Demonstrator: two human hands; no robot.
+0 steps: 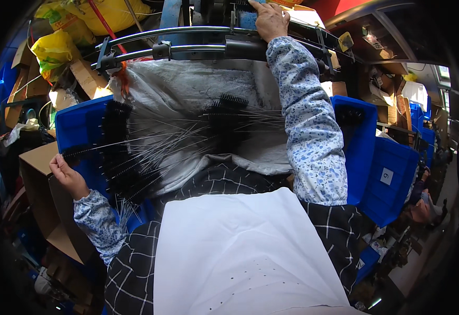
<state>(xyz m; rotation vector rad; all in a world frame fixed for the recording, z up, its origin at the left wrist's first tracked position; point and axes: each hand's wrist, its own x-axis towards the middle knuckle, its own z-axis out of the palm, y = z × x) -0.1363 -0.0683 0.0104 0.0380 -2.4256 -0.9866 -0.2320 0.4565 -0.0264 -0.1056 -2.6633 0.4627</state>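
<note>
At the far left, my left hand (68, 176) has its fingers pinched at the tip of a black wire-stemmed bristle brush (82, 151). My right hand (271, 22) reaches up to the machine (248, 21) at the top, its fingers bent beside a dark bristly piece; what they grip is hidden at the picture's edge. Between my arms, a pile of black bristle brushes (116, 157) with thin wire stems lies on a greyish-white cloth (193, 79) over my lap. A second bunch of brushes (227, 118) sits farther right, stems crossing the first.
Metal rails (198, 48) run across the machine's front. Blue bins (77, 123) flank me, with another blue bin (389, 178) at right. An open cardboard box (51, 210) stands by my left arm. Yellow bags (54, 50) are at the upper left. Another person (423, 205) is far right.
</note>
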